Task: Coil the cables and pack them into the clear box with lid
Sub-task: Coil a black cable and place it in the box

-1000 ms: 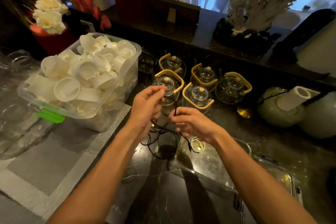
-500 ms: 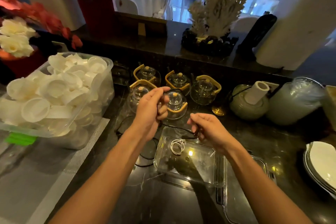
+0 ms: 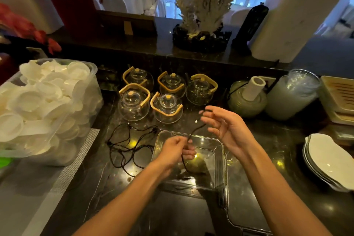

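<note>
Since half a second ago the left hand (image 3: 175, 151) has dropped from up by the teapots down over the clear box (image 3: 220, 159), and it now grips a bunch of black cable (image 3: 193, 132) with fingers curled round it. The right hand (image 3: 224, 128) has lifted and opened: fingers spread and relaxed, with the cable's free end draped over the fingertips rather than pinched. The cable runs taut-ish from the left hand's bunch up to the right fingers; a loop hangs below the left hand into the box. The rest of the black cable (image 3: 126, 147) lies loose and tangled on the table (image 3: 107, 178), just left of the box. The white coil seen in the box earlier is now hidden behind the left hand; can't confirm it. The lid (image 3: 249, 207) lies open beside the box, right side. Read: mid-coil, another wrap being fed. Plenty of slack is still uncoiled, so packing isn't close.
</note>
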The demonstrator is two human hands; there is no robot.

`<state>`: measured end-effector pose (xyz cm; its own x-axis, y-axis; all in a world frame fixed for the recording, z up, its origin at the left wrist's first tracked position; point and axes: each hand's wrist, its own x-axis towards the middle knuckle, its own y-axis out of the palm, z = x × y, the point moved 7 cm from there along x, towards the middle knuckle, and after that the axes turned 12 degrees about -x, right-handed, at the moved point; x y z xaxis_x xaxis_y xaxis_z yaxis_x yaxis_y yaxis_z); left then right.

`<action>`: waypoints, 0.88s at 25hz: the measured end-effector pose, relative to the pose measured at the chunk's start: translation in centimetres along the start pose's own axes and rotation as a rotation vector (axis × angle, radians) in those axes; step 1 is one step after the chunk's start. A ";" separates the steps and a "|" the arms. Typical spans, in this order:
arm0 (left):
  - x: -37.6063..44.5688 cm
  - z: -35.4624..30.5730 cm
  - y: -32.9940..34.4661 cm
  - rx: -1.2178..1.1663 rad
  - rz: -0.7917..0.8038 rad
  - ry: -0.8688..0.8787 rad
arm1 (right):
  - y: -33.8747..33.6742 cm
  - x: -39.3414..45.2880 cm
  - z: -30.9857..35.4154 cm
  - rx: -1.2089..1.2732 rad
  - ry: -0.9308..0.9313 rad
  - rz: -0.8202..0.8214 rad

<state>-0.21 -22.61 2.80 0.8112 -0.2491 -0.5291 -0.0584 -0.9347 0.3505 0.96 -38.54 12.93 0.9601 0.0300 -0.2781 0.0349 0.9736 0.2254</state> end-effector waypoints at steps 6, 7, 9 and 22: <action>-0.9 0.9 1.5 0.208 0.090 -0.016 | -0.4 -0.5 -0.4 -0.525 -0.091 -0.163; -1.2 0.4 1.8 0.273 0.122 0.026 | -0.5 -0.6 -0.4 -0.618 -0.112 -0.191; -1.5 -0.3 2.1 0.282 0.166 0.056 | -0.6 -0.8 -0.5 -0.799 -0.153 -0.245; -2.9 -3.4 4.8 0.082 0.282 0.158 | 1.4 -4.0 -0.9 -0.749 -0.190 -0.180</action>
<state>-0.88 -25.51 8.70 0.8360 -0.4646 -0.2918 -0.3348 -0.8534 0.3996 -3.03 -37.07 13.50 0.9907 -0.1161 -0.0711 0.0632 0.8547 -0.5152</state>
